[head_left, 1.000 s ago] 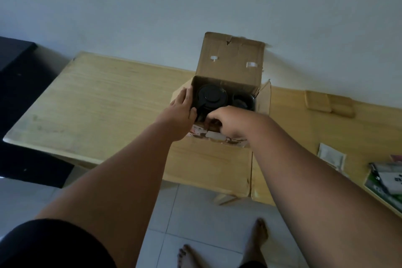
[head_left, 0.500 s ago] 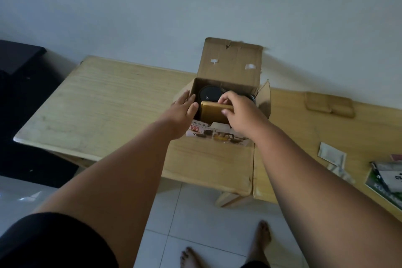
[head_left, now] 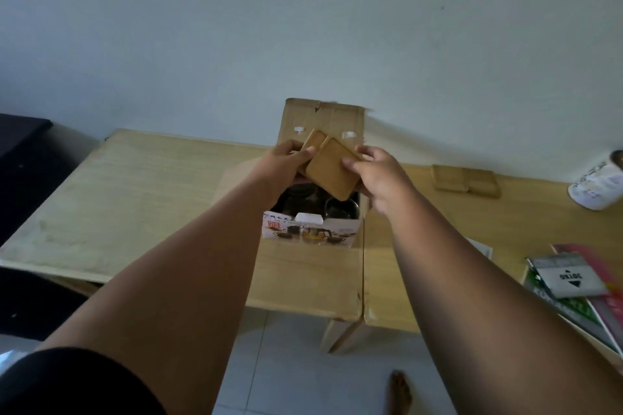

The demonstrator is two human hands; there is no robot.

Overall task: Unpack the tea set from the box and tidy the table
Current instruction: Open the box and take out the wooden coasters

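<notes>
Box point(head_left: 313, 229) sits on wooden table point(head_left: 135, 199).

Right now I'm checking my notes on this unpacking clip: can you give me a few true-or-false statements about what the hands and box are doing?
1. Both hands hold wooden coasters above the box. True.
2. The box flap is closed. False: it stands open, dark tea ware visible inside.
3. Two more coasters lie on the table right of the box. True.
4. The left hand rests flat on the table. False: it grips a coaster, as does the right hand.
</notes>
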